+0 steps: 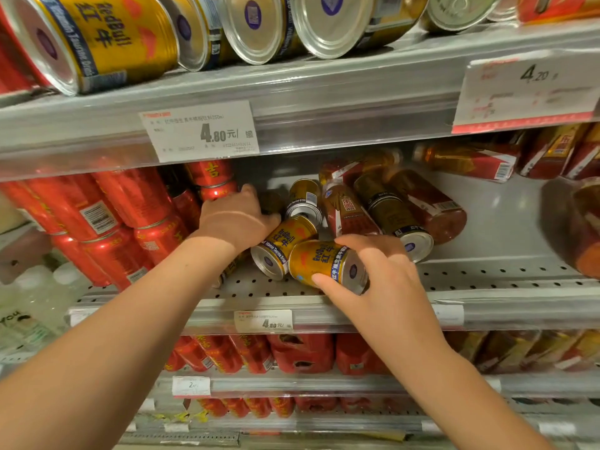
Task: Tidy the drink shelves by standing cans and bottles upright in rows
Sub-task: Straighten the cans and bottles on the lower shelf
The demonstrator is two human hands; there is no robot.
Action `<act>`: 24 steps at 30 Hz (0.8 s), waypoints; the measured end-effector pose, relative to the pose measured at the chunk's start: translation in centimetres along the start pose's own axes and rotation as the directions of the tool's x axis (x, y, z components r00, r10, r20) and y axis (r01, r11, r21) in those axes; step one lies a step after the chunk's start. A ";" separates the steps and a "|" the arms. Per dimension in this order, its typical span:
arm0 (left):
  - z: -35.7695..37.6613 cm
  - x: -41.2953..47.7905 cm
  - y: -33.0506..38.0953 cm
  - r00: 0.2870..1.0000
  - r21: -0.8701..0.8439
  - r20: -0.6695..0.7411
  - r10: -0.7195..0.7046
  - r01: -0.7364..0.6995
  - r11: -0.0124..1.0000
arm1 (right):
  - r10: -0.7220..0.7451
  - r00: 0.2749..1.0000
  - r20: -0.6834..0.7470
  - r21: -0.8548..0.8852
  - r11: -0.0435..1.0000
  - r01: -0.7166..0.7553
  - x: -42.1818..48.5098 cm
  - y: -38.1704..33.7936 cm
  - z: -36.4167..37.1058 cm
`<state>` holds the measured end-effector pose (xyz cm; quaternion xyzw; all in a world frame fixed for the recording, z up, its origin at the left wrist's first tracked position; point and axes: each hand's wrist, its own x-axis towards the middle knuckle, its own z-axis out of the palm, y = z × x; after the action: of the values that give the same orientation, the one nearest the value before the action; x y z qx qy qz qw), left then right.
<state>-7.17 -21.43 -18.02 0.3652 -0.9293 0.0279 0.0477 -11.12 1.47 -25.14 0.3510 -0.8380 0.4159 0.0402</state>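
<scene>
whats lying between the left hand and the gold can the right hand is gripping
One more gold can on its side, touching the left hand and resting against the gripped can held by the right hand, in the head view.

Gold can [319,261] lying at front of middle shelf: "RedBull", 红牛, blue band with small characters. Gold can just behind it [284,243]: "RedBull", 红牛, "Vitamin Taurine Drink". Large gold can on top shelf, left [107,37]: "RedBull", 红牛, "Vitamin Taurine Drink". Red can stacked at back [207,172]: 吉. Price tag on upper shelf rail [199,131]: "4.80元/罐", fine print blurred. Price tag at right [526,92]: "4.20". Small tag on middle shelf rail [263,321]: "4.80元/".
</scene>
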 end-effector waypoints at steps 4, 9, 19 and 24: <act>0.8 -0.7 -0.2 0.995 0.049 -0.094 0.036 -0.031 0.998 | 0.043 0.998 0.043 0.016 0.999 -0.044 0.2 0.4 -0.7; 0.8 -1.7 -0.6 0.985 -0.033 -0.154 0.082 -0.088 0.996 | 0.022 0.990 0.139 0.075 0.997 -0.032 1.3 1.0 -1.4; 1.0 -4.5 2.0 0.914 -0.292 -0.345 0.214 -0.321 0.901 | 0.047 0.979 0.198 0.047 0.997 -0.057 1.2 1.3 -1.1; 1.0 -5.2 4.0 0.912 -0.324 -0.328 0.245 -0.352 0.878 | -0.001 0.979 0.206 0.051 0.999 -0.010 1.1 1.3 -1.4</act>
<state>-6.20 -15.09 -19.61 0.1926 -0.9466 -0.0926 0.2415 -13.03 2.43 -24.72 0.3911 -0.8274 0.3990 -0.0569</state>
